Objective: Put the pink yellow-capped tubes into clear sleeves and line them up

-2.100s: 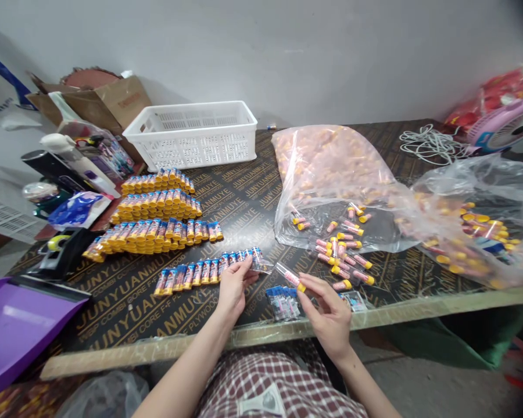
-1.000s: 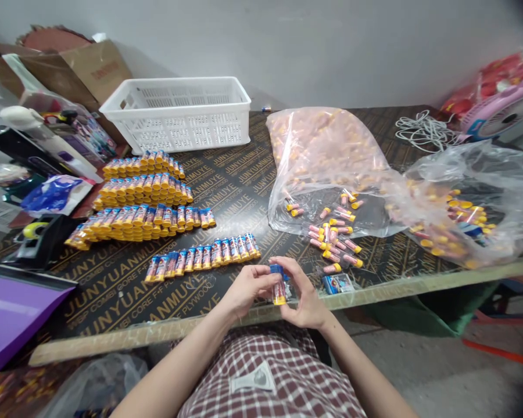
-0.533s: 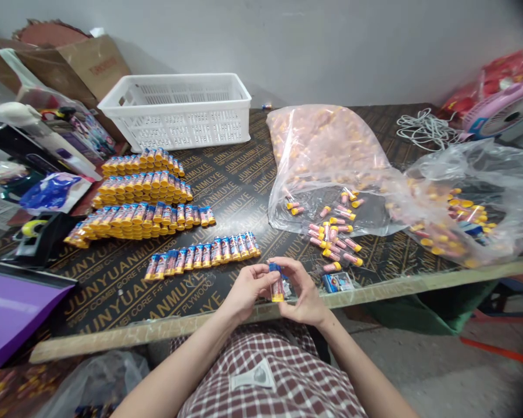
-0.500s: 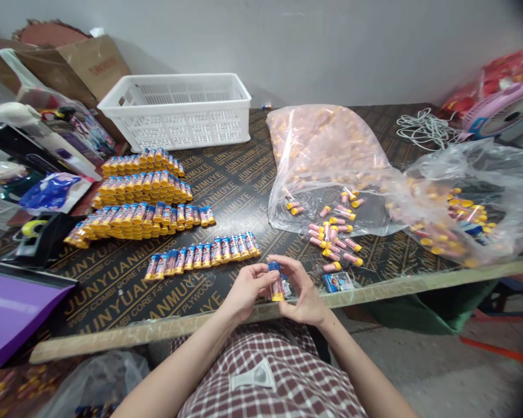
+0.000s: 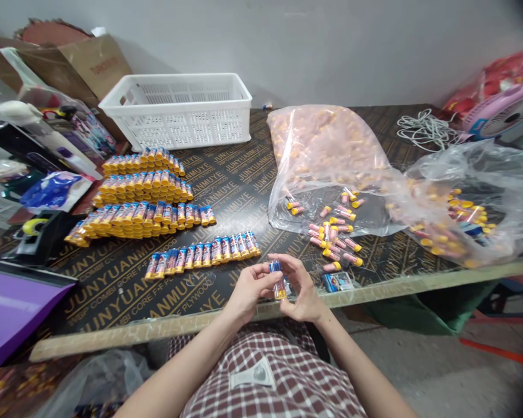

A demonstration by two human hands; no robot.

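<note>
Near the table's front edge, my left hand (image 5: 249,290) pinches a small tube (image 5: 279,284) with a blue top and a yellow base. My right hand (image 5: 303,290) curls round the tube's other side, its fingers at the top and thumb by the base. Just left of my hands stands a row of blue-and-yellow tubes (image 5: 207,254). Stacked rows of similar tubes (image 5: 135,217) lie farther left. Loose pink tubes with yellow caps (image 5: 333,234) are scattered to the right, by the mouth of a clear bag (image 5: 326,139) full of them. A blue label stack (image 5: 337,282) lies beside my right hand.
A white basket (image 5: 192,122) stands at the back left. Another plastic bag (image 5: 505,180) with tubes, a white cord (image 5: 427,129) and a pink fan (image 5: 505,110) are on the right. A tape dispenser (image 5: 41,238) and a purple tray (image 5: 17,307) sit at left.
The tube between my hands has turned, and its printed wrap now looks darker blue at the top with a yellow pattern low down. Both hands stay almost in place.
</note>
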